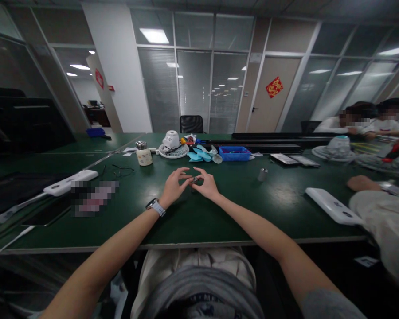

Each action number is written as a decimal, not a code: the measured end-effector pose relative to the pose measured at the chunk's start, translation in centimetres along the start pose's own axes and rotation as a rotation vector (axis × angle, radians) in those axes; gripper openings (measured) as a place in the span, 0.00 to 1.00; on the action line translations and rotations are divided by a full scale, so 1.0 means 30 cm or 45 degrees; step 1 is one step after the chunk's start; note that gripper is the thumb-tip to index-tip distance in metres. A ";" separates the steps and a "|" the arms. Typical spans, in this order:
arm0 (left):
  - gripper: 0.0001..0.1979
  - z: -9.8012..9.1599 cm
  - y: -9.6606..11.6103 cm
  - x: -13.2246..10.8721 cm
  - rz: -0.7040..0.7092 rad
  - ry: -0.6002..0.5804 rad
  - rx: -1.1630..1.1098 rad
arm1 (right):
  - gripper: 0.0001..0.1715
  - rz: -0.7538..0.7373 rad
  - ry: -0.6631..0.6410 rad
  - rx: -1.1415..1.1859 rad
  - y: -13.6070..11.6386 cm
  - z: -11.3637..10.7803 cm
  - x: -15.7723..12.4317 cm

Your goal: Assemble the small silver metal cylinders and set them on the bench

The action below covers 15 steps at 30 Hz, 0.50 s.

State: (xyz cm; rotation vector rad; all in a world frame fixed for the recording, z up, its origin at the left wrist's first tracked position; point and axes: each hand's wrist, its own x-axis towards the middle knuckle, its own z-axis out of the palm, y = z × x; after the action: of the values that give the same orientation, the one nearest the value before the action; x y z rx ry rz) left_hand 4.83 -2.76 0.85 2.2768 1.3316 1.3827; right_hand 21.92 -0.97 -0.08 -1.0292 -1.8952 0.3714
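Observation:
Both my hands meet over the green table (226, 221), fingertips pinched around a small metallic piece (194, 180). My left hand (173, 188), with a watch (155, 206) on its wrist, grips the piece from the left with thumb and fingers. From the other side my right hand (206, 184) pinches the same piece. Fingers cover much of it, so its exact kind cannot be made out. A small silver metal cylinder (262, 174) stands to the right of my right hand. Beyond the hands lie light-blue fan blades (202, 153) and a white fan housing (171, 141) on its round grille (173, 152).
Behind the hands stand a cream-coloured bottle (143, 155) and a blue basket (234, 153). White power strips lie left (71, 182) and right (332, 206). Another person's arm (362, 182) rests at the right; more people sit beyond, near another fan (337, 148).

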 end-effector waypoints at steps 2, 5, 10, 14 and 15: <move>0.23 0.010 0.006 0.012 -0.033 0.000 -0.051 | 0.37 0.029 -0.008 0.075 0.008 0.013 -0.006; 0.25 0.016 0.020 0.033 -0.109 -0.028 -0.094 | 0.37 0.060 -0.013 0.179 0.037 0.030 -0.009; 0.24 0.013 0.050 0.052 -0.086 -0.070 -0.059 | 0.36 0.232 -0.057 0.415 0.081 0.062 -0.002; 0.18 0.028 0.059 0.056 -0.086 -0.066 0.044 | 0.25 0.355 -0.163 0.602 0.086 0.056 0.010; 0.17 0.032 0.059 0.058 -0.091 -0.058 0.050 | 0.23 0.371 -0.171 0.627 0.083 0.051 0.012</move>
State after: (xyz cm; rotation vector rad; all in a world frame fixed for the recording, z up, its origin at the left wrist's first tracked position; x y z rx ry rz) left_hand 6.96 -2.22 2.36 2.2481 1.4234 1.2856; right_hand 21.82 1.05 -2.22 -0.9545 -1.6437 1.0419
